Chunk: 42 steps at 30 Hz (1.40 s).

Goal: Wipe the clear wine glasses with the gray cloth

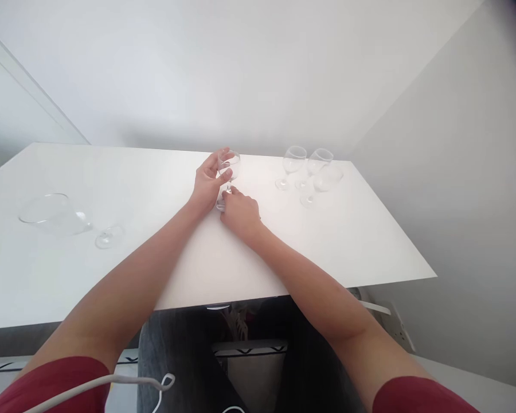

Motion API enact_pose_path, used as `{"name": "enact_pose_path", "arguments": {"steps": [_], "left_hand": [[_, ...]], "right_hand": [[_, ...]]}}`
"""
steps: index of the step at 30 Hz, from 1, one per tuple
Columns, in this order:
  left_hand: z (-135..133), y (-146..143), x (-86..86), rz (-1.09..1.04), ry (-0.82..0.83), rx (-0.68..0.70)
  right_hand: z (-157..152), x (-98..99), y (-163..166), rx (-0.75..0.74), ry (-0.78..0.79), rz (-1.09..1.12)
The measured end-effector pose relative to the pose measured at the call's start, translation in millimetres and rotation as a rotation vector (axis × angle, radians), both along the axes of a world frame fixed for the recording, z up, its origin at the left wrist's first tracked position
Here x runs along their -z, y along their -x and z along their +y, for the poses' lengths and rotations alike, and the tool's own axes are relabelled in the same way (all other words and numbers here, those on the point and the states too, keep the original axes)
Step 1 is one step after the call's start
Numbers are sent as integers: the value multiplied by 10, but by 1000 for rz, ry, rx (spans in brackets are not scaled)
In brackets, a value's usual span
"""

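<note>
A small clear stemmed glass [233, 166] stands upright near the back middle of the white table [206, 275]. My left hand [208, 182] is closed round its bowl from the left, thumb in front and fingers behind. Lower down, my right hand [242, 213] has its fingers closed at the stem and foot of that same glass. Part of the foot shows between the two hands; the rest is covered by my right fingers.
To the right are three similar stemmed glasses: one at the back left [294, 160], one at the back right [320, 160], and a nearer one [327, 179]. A larger wine glass [54, 217] is at the left. Walls border the table behind and at right. A white cable [112, 378] crosses my left sleeve.
</note>
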<state>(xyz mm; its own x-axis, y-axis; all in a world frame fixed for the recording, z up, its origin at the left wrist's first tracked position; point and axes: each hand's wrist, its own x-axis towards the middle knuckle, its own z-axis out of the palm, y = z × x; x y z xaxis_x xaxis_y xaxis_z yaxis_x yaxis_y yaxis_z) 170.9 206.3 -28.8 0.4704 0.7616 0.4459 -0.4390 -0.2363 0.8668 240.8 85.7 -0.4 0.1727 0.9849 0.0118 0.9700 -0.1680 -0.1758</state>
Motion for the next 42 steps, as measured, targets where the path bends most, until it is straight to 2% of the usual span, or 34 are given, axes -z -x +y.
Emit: {"name": "enact_pose_path", "arguments": {"steps": [5, 11, 14, 16, 20, 23, 30, 35, 38, 42], "left_hand": [[-47, 22, -61, 5, 73, -7], [-79, 31, -94, 40, 171, 27], [-83, 31, -115, 3, 221, 49], [-95, 43, -136, 19, 252, 133], [-147, 88, -178, 160, 224, 356], [-180, 112, -196, 199, 197, 400], [-204, 121, -210, 212, 216, 425], [-192, 123, -205, 200, 246, 411], [-143, 105, -174, 157, 288, 397], [-39, 87, -123, -16, 420, 300]], "right_hand": [[-348, 112, -122, 102, -28, -73], [-1047, 150, -665, 324, 20, -168], [-1180, 151, -877, 403, 31, -208], [-1186, 159, -933, 402, 29, -217], [-1148, 180, -930, 377, 9, -216], [-1118, 182, -927, 363, 0, -223], [-1069, 132, -901, 364, 14, -226], [-1176, 156, -767, 413, 55, -277], [-1294, 192, -597, 375, 73, -292], [-1362, 193, -351, 270, 61, -235]]}}
